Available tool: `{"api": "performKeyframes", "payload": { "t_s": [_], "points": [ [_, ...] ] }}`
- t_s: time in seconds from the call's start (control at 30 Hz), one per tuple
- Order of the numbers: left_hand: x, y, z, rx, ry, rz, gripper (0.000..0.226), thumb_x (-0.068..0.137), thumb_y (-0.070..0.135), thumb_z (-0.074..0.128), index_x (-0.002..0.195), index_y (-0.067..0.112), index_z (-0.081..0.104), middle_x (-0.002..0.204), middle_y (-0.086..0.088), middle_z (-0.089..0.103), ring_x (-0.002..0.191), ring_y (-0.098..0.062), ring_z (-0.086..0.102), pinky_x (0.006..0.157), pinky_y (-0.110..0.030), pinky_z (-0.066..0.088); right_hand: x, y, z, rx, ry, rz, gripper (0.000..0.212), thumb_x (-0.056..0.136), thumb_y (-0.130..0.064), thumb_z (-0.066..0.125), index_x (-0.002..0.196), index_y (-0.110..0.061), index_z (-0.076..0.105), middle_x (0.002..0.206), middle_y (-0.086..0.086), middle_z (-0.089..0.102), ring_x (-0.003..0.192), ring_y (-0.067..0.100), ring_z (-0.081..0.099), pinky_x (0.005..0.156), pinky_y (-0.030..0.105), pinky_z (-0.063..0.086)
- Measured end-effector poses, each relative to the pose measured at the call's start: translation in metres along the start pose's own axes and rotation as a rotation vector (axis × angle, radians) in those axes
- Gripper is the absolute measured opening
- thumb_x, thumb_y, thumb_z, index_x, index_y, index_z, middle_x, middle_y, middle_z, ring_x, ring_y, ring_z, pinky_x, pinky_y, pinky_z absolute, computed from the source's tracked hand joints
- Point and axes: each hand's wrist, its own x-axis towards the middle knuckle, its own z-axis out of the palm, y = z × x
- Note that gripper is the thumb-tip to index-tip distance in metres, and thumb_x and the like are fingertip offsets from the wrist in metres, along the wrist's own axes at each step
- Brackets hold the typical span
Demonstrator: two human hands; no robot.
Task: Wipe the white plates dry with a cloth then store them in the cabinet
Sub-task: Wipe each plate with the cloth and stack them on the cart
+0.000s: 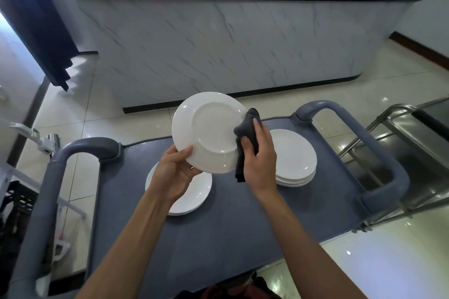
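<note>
**Plate underside meets the cloth above the cart**

Plate (209, 132), white and round, is held up in the air with its underside and foot ring turned toward the camera, tilted so the top edge leans away. The left hand (173, 172) grasps it at the lower left rim, thumb curled over the near face and fingers hidden behind. The right hand (258, 155) is clenched around a dark grey cloth (246, 137), which is bunched against the plate's right edge; a loose tail of the cloth hangs down past the heel of that hand.

Under both hands lies the flat top of a blue-grey cart (218, 226), with rounded handle loops at its left and right ends. Directly beneath the left hand, partly covered by it, sits a short stack of white plates (194, 198). Just beyond the right hand, to its right, stands a taller stack of white plates (295, 160), face up on the cart.

Farther out, past the raised plate, a marble-patterned counter (218, 51) with a black top runs across the room on a glossy tiled floor (388, 85). To the right of the right hand, off the cart's end, part of a steel trolley (398, 126) shows.
</note>
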Motion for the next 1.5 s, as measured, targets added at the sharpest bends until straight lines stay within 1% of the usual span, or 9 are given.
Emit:
{"api": "performKeyframes", "payload": {
  "t_s": [0.17, 0.23, 0.33, 0.53, 0.8, 0.93, 1.13, 1.27, 1.5],
  "points": [
    [0.000, 0.007, -0.010, 0.083, -0.060, -0.018, 0.030, 0.084, 0.008, 0.057, 0.112, 0.008, 0.067, 0.107, -0.010, 0.074, 0.088, -0.025, 0.073, 0.066, -0.042, 0.062, 0.017, -0.004, -0.009, 0.044, 0.022, -0.006, 0.049, 0.099, -0.015, 0.058, 0.146, -0.017, 0.047, 0.148, -0.001, 0.050, 0.137, 0.011, 0.044, 0.112, 0.021, 0.033],
    [0.001, 0.010, -0.014, 0.129, -0.100, -0.028, 0.030, 0.078, 0.014, 0.074, 0.108, 0.008, 0.074, 0.108, -0.012, 0.074, 0.088, -0.027, 0.073, 0.066, -0.044, 0.062, 0.023, -0.005, -0.012, 0.058, 0.013, -0.003, 0.049, 0.098, -0.013, 0.059, 0.145, -0.018, 0.049, 0.145, -0.005, 0.053, 0.133, 0.008, 0.046, 0.110, 0.019, 0.034],
    [0.003, 0.014, -0.022, 0.219, -0.161, -0.052, 0.058, 0.051, 0.027, 0.099, 0.103, 0.011, 0.079, 0.105, -0.013, 0.075, 0.088, -0.028, 0.073, 0.068, -0.047, 0.062, 0.029, -0.005, -0.014, 0.047, -0.010, -0.023, 0.048, 0.096, -0.011, 0.060, 0.143, -0.017, 0.051, 0.140, -0.010, 0.054, 0.128, 0.005, 0.048, 0.107, 0.014, 0.034],
    [0.003, 0.020, -0.027, 0.355, -0.188, -0.073, 0.067, 0.043, 0.032, 0.101, 0.101, 0.010, 0.079, 0.106, -0.016, 0.074, 0.087, -0.032, 0.073, 0.069, -0.048, 0.062, 0.031, -0.005, -0.013, 0.086, -0.014, 0.000, 0.050, 0.091, -0.004, 0.064, 0.138, -0.018, 0.056, 0.133, -0.013, 0.058, 0.123, 0.003, 0.051, 0.102, 0.008, 0.034],
    [0.004, 0.023, -0.027, 0.509, -0.158, -0.025, 0.064, 0.054, 0.034, 0.097, 0.108, 0.008, 0.074, 0.100, -0.016, 0.073, 0.083, -0.029, 0.070, 0.059, -0.039, 0.060, 0.035, 0.008, -0.022, 0.152, 0.023, 0.112, 0.052, 0.086, -0.010, 0.071, 0.134, -0.030, 0.061, 0.128, -0.013, 0.066, 0.119, 0.004, 0.058, 0.105, 0.028, 0.046],
    [0.005, 0.009, -0.009, 0.603, -0.104, 0.066, 0.038, 0.082, 0.014, 0.072, 0.118, 0.004, 0.067, 0.099, -0.010, 0.073, 0.086, -0.026, 0.069, 0.063, -0.039, 0.058, 0.041, 0.012, -0.036, 0.141, 0.063, 0.100, 0.053, 0.086, -0.010, 0.071, 0.134, -0.030, 0.061, 0.127, -0.014, 0.064, 0.117, 0.000, 0.056, 0.104, 0.022, 0.044],
    [0.019, -0.013, 0.029, 0.720, 0.019, 0.191, 0.024, 0.095, 0.001, 0.061, 0.110, 0.017, 0.072, 0.091, -0.001, 0.076, 0.081, -0.016, 0.069, 0.065, -0.038, 0.056, 0.054, 0.026, -0.067, 0.126, 0.086, 0.089, 0.051, 0.089, -0.011, 0.069, 0.133, -0.034, 0.059, 0.126, -0.016, 0.063, 0.116, -0.001, 0.055, 0.100, 0.017, 0.043],
    [0.040, -0.026, 0.059, 0.976, 0.088, 0.338, 0.027, 0.093, 0.008, 0.064, 0.098, 0.033, 0.075, 0.089, -0.005, 0.074, 0.077, -0.017, 0.065, 0.067, -0.037, 0.054, 0.063, 0.038, -0.095, 0.132, 0.107, 0.086, 0.051, 0.089, -0.010, 0.069, 0.134, -0.032, 0.059, 0.125, -0.016, 0.061, 0.114, -0.004, 0.055, 0.099, 0.017, 0.043],
    [0.071, -0.066, 0.113, 1.677, 0.095, 0.518, 0.016, 0.097, 0.011, 0.054, 0.105, 0.020, 0.065, 0.067, 0.001, 0.051, 0.064, -0.029, 0.051, 0.051, -0.032, 0.037, 0.074, 0.063, -0.145, 0.112, 0.166, 0.070, 0.052, 0.088, -0.008, 0.071, 0.134, -0.029, 0.059, 0.131, -0.012, 0.060, 0.122, 0.004, 0.054, 0.107, 0.027, 0.044]
  ]
}}
